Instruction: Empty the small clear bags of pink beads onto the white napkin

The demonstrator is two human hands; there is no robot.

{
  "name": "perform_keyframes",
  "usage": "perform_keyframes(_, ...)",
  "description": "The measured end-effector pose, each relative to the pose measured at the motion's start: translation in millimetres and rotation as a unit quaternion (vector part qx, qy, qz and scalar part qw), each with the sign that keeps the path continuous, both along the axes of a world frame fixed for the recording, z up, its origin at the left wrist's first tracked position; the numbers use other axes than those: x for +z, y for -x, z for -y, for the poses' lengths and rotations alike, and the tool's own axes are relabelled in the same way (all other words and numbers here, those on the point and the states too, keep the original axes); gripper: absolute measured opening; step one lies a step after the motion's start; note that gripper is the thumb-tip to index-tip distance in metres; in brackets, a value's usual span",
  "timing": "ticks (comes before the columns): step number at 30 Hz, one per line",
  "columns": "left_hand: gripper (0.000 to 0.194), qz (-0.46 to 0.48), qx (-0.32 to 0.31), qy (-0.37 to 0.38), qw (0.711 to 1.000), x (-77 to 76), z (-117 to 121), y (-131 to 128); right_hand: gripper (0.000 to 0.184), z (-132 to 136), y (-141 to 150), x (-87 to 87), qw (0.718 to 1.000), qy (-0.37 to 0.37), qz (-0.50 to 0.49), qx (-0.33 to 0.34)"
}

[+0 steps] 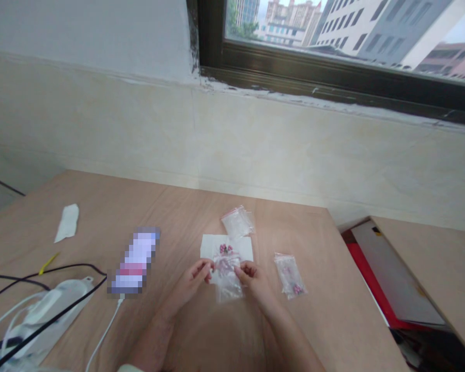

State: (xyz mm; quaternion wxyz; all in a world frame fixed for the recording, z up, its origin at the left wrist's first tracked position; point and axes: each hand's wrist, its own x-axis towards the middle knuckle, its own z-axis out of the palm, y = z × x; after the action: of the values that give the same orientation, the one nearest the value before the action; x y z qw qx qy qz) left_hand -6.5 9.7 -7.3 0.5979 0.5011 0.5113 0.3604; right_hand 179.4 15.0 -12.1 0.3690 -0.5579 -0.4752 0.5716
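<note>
Here's the clear bag, central at the near edge of the white paper, long axis running away from the person! Left hand: fingertips together at its left edge, grip unclear. Right hand pinches its right edge. Rightward, a filled bag holds pink beads; farther, loose beads, then stacked bags.

Phone, power strip, window, crumpled tissue

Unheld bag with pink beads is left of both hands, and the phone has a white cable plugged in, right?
Side is wrong: the head view shows that bag right of the right hand. The phone has the white cable plugged in.
</note>
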Motion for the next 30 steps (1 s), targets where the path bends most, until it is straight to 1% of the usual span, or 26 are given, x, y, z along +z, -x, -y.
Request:
perform_keyframes(2,0.027,-0.012,0.009,0.0,1.0,-0.4,1,6,0.028,-28,-2,5.7,0.995,-0.066,0.066,-0.041)
perform_keyframes(4,0.028,-0.03,0.013,0.001,0.999,-0.1,3,11,0.026,-61,-5,13.8,0.982,-0.122,0.126,-0.071)
perform_keyframes(5,0.028,-0.038,0.012,0.003,0.999,0.1,4,13,0.026,-76,-7,17.8,0.972,-0.138,0.168,-0.086)
perform_keyframes(6,0.029,-0.045,0.011,0.007,0.999,0.1,5,15,0.027,-88,-10,21.2,0.959,-0.148,0.219,-0.099)
perform_keyframes(8,0.029,-0.052,0.011,0.014,0.998,-0.3,8,19,0.029,-101,-20,25.9,0.917,-0.167,0.333,-0.142)
perform_keyframes(10,0.03,-0.056,0.011,0.019,0.998,-1.2,9,22,0.031,-96,-34,26.6,0.868,-0.174,0.428,-0.183)
perform_keyframes(12,0.03,-0.058,0.013,0.021,0.998,-1.6,9,24,0.034,-76,-50,22.7,0.825,-0.152,0.504,-0.206)
perform_keyframes(14,0.031,-0.062,0.014,0.02,0.998,-0.4,8,24,0.036,-47,-65,15.0,0.796,-0.105,0.561,-0.201)
perform_keyframes(16,0.03,-0.067,0.011,0.013,0.998,2.8,7,22,0.036,-19,-77,5.3,0.779,-0.06,0.595,-0.188)
perform_keyframes(17,0.03,-0.067,0.009,0.011,0.998,4.9,7,20,0.034,-6,-81,0.6,0.778,-0.05,0.601,-0.175)
perform_keyframes(19,0.03,-0.063,0.007,0.01,0.998,9.0,7,16,0.029,12,-87,-7.2,0.787,-0.062,0.593,-0.158)
perform_keyframes(21,0.03,-0.057,0.002,0.009,0.998,12.0,8,12,0.028,22,-91,-12.0,0.802,-0.091,0.568,-0.158)
perform_keyframes(23,0.029,-0.052,-0.01,0.007,0.999,13.4,10,9,0.03,26,-93,-14.2,0.816,-0.106,0.543,-0.17)
perform_keyframes(27,0.026,-0.049,-0.013,0.006,0.999,14.8,16,10,0.035,28,-99,-11.6,0.835,-0.094,0.505,-0.199)
perform_keyframes(30,0.027,-0.049,-0.007,0.0,0.999,16.3,20,12,0.038,31,-103,0.2,0.844,-0.098,0.465,-0.249)
